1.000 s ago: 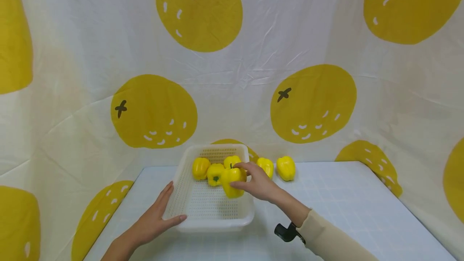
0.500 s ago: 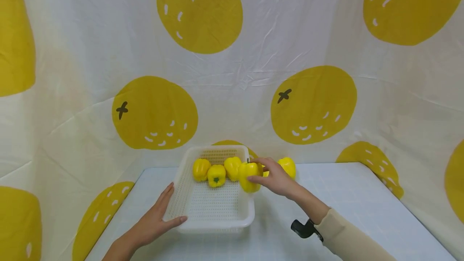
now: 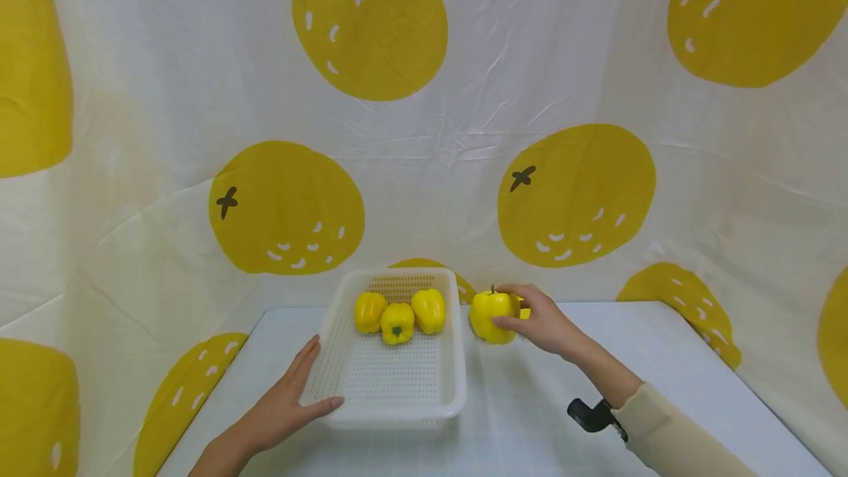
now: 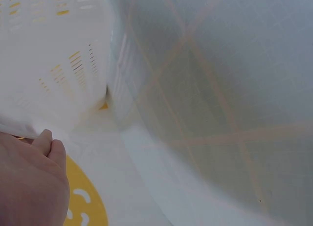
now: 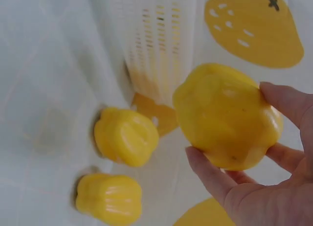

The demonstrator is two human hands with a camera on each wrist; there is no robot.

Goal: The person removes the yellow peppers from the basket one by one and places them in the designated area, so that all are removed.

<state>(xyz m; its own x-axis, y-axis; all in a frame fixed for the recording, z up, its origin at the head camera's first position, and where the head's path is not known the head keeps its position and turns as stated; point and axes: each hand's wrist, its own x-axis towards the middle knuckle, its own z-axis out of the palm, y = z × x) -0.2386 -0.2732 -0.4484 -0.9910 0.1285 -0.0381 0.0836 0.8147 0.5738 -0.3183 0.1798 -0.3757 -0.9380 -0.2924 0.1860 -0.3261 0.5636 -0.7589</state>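
My right hand (image 3: 546, 321) pinches a yellow bell pepper (image 3: 489, 315) between thumb and fingers, stem up, just right of the white perforated plastic basket (image 3: 379, 413). In the right wrist view the bell pepper (image 5: 227, 118) is held off the table, its underside showing. My left hand (image 3: 285, 403) holds the basket's near left corner, thumb over the front rim and fingers along the left side. Inside the basket are a left bell pepper (image 3: 368, 311), a middle one (image 3: 397, 323) and a right one (image 3: 428, 311).
Two more yellow bell peppers stand on the table right of the basket: one bell pepper (image 5: 126, 136) nearer it, another bell pepper (image 5: 110, 199) farther off. In the head view they are mostly hidden behind the held one. A fruit-print curtain (image 3: 430, 197) hangs behind the pale table (image 3: 662, 389).
My right hand has carried the held bell pepper from over the basket rightward, past its right rim. The left hand has stayed at the basket's corner.
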